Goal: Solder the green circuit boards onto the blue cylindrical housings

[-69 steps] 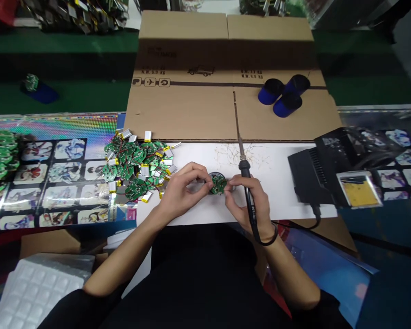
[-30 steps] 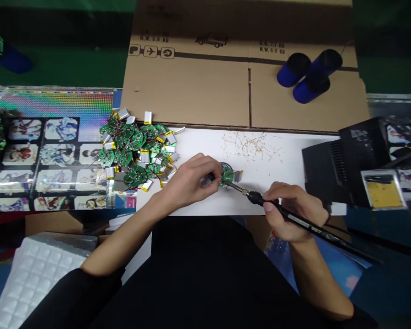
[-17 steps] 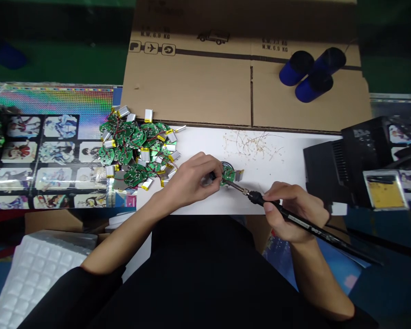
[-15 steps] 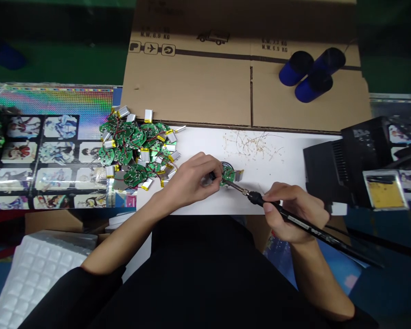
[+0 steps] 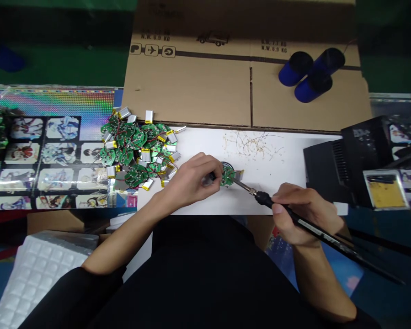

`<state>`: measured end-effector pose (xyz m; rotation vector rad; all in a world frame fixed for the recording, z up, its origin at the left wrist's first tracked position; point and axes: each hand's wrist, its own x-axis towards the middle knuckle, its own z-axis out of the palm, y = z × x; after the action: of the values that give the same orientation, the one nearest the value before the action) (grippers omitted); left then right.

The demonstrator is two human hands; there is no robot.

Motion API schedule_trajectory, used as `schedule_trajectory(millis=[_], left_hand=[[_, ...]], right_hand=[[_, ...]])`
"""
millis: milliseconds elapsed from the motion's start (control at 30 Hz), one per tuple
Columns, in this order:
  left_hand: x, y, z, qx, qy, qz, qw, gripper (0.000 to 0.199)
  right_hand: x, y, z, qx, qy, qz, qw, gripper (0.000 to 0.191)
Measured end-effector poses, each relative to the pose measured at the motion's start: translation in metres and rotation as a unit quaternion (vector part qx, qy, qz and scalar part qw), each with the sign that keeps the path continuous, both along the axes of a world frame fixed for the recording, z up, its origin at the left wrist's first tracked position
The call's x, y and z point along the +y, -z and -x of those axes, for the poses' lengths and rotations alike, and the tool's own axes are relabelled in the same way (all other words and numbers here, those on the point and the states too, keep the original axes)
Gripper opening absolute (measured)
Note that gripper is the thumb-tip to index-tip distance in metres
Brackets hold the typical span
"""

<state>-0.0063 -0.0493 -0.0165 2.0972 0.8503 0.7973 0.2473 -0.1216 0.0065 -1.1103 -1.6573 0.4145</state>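
Observation:
My right hand (image 5: 303, 214) grips a black soldering iron (image 5: 315, 228) like a pen. Its metal tip points left, at the right edge of a small green circuit board (image 5: 227, 176); whether it touches cannot be made out. That board lies on a dark round part, with a small silver battery (image 5: 239, 174) beside its right edge. At the board's left edge, my left hand (image 5: 200, 177) is closed in a pinch around something dark, mostly hidden by the fingers. Left of this hand is a heap of circuit boards (image 5: 125, 137) with wired silver-and-yellow batteries.
Wire scraps and crumbs (image 5: 255, 144) litter the white work surface (image 5: 198, 141). A large cardboard sheet (image 5: 191, 91) lies behind, bearing three blue cylinders (image 5: 313, 87). To the right stand a black soldering station (image 5: 359, 160) and a yellow sponge tray (image 5: 386, 192).
My right hand has drawn the soldering iron a little to the right and down, its tip shifting from the board's middle to its right edge. My left hand stays in place.

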Motion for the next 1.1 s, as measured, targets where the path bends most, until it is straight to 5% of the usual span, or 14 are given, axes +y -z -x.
schedule_trajectory(millis=[233, 400, 467, 600, 833, 1100], left_hand=[[0.000, 0.001, 0.001, -0.003, -0.001, 0.006, 1.000, 0.012], [-0.001, 0.001, 0.001, 0.001, -0.002, 0.012, 1.000, 0.011], [-0.001, 0.001, 0.001, 0.003, -0.003, 0.009, 1.000, 0.012], [-0.001, 0.002, 0.001, 0.001, -0.003, 0.007, 1.000, 0.012], [0.001, 0.001, 0.003, 0.007, 0.007, -0.004, 1.000, 0.010], [0.003, 0.004, 0.006, -0.025, 0.011, 0.004, 1.000, 0.008]], right_hand=[[-0.005, 0.009, -0.004, 0.065, 0.137, 0.007, 0.988, 0.019], [-0.006, 0.006, 0.012, 0.155, 0.087, 0.080, 0.981, 0.061], [-0.008, 0.006, 0.016, 0.150, 0.068, 0.100, 0.981, 0.057], [-0.009, 0.010, 0.022, 0.030, 0.052, 0.115, 0.992, 0.016], [-0.001, 0.032, 0.034, -0.062, 0.016, 0.122, 0.991, 0.054], [0.005, 0.034, 0.036, -0.073, 0.017, 0.118, 0.990, 0.050]])
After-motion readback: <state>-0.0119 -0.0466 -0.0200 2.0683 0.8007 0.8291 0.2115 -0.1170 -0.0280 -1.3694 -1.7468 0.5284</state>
